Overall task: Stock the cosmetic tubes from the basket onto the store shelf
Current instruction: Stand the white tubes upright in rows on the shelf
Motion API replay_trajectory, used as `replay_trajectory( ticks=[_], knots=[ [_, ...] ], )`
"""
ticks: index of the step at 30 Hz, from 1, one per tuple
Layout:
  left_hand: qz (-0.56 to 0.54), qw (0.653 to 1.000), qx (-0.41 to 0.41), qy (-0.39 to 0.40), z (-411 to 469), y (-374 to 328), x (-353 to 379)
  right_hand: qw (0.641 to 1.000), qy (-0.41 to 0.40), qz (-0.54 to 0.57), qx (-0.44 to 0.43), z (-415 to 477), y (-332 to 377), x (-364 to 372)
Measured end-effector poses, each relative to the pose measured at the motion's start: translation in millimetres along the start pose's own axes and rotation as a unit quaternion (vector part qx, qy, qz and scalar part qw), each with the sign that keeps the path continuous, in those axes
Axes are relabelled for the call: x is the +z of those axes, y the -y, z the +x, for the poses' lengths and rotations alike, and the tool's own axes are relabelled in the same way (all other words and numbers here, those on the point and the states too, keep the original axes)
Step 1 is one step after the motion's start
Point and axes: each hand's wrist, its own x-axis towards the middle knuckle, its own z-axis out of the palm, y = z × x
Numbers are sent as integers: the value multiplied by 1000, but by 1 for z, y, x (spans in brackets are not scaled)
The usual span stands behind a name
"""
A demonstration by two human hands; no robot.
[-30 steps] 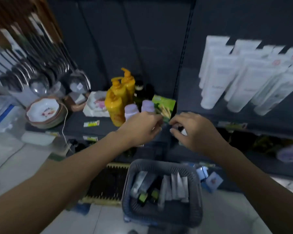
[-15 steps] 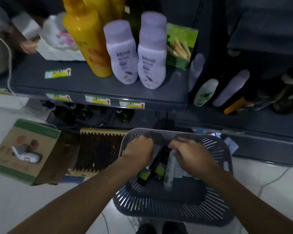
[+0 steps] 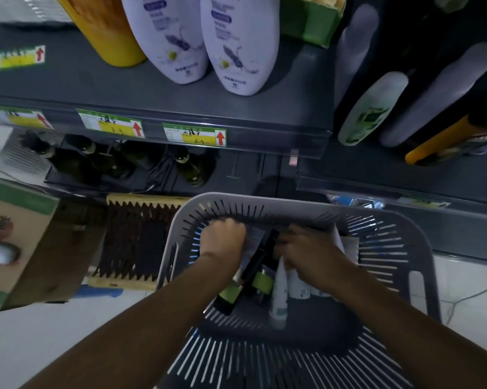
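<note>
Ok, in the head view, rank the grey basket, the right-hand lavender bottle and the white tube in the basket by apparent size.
1. grey basket, by far the largest.
2. lavender bottle, though cropped at the top and possibly nearer the camera.
3. white tube, clearly smallest.

tubes (image 3: 277,293) in basket (image 3: 421,242) | basket before shelf (image 3: 68,88) | bottles (image 3: 239,46) on shelf (side by side)

The lone head-worn camera looks steeply down, close above the grey slotted plastic basket (image 3: 264,198), with the dark grey metal shelf (image 3: 68,85) across the frame's upper half.
</note>
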Motion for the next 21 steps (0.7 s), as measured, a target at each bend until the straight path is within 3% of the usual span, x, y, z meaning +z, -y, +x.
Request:
replay_trajectory(
  ticks=[10,13,19,21],
  knots=[
    [-27,999,-24,4,3,-4,-10,987,82,123,67,-4,10,-6],
    [-74,997,-23,0,-10,3,-23,985,61,131,96,-14,13,-15],
    [-201,976,81,35,-49,25,-69,974,13,149,173,-43,21,-76],
    [-213,971,110,13,-67,28,-94,974,-7,136,181,-56,23,-106]
  ],
)
